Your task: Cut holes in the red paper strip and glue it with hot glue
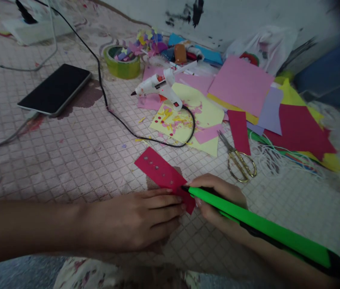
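A narrow red paper strip (163,170) lies slanted on the quilted cloth, with a row of small holes along it. My left hand (140,216) rests flat over the strip's near edge, fingers stretched out and holding nothing. In my right hand (218,196) is a long green-and-black hole punch (257,224), gripped near its black tip. That tip meets the strip just beyond my left fingertips. Whether its jaws are closed on the paper is hidden. Gold-handled scissors (241,162) lie beyond my right hand.
A white glue gun (160,86) with a black cord (122,123) rests on pale yellow paper (210,144) scattered with scraps. Coloured paper sheets (242,84) and white string (274,158) lie to the right. At left are a phone (55,88), green tape (123,68) and a power strip (34,30).
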Tool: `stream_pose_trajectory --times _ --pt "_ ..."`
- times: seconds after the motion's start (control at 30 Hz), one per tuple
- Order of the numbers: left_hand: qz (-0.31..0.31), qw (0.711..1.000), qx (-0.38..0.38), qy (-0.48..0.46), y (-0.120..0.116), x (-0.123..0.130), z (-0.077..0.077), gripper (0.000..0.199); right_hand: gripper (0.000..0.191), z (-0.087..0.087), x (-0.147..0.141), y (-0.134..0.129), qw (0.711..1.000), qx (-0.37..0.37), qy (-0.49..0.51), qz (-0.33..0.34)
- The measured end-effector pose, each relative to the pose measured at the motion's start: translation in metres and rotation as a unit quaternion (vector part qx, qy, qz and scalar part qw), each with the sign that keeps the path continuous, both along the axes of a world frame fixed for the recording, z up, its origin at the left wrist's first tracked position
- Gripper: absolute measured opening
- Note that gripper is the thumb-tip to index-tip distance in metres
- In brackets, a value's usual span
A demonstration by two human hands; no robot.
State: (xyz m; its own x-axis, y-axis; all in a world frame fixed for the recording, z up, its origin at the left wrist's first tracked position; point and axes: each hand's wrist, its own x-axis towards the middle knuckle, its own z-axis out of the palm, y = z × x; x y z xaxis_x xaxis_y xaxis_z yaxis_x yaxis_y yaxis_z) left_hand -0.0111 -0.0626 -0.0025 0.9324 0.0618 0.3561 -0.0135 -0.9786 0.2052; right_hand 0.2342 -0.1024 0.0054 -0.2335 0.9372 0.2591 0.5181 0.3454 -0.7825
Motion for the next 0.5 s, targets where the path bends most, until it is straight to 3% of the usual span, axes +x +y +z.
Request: stream_pose_trajectory --times 0.5 --pt "-0.001 1.000 0.001 0.006 0.0010 -0.0003 0.0031 0.035 0.030 -0.0003 0.0003 0.0032 0.999 0.005 -0.012 0.040"
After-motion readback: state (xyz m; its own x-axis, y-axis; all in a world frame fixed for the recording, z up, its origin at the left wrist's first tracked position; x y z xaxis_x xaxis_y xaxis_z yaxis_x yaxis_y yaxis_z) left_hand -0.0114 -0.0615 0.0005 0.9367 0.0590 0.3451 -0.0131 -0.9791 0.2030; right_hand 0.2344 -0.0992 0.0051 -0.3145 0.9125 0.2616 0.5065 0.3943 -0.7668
